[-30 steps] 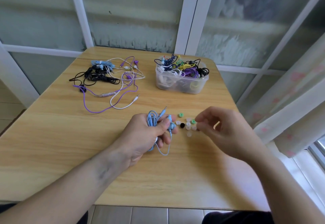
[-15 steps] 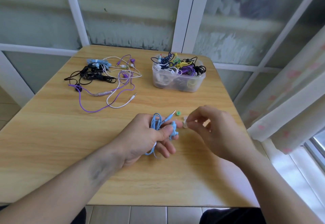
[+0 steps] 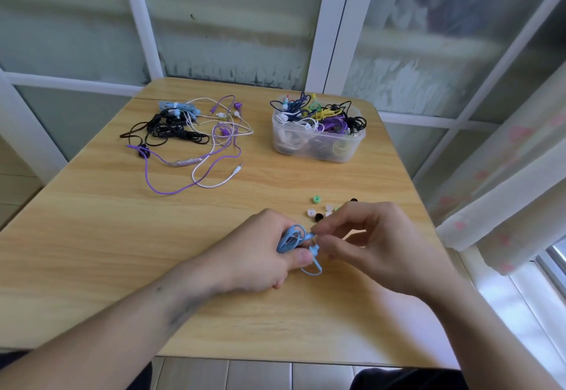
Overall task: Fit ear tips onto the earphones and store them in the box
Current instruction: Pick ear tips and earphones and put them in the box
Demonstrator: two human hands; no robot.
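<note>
Blue earphones [image 3: 292, 241] are gripped in the left hand [image 3: 260, 254]. An earbud [image 3: 312, 236] is pinched by the right hand [image 3: 367, 242] fingers [image 3: 324, 226]. Loose tips [image 3: 318, 212] lie on the bench [image 3: 122, 236].

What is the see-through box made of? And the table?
The box looks like thin, cloudy clear plastic: the cables inside show dimly through its wall. The table looks like pale wood, or a wood-look coating, with grain lines and a slight shine near its far edge. I can't tell which.
</note>
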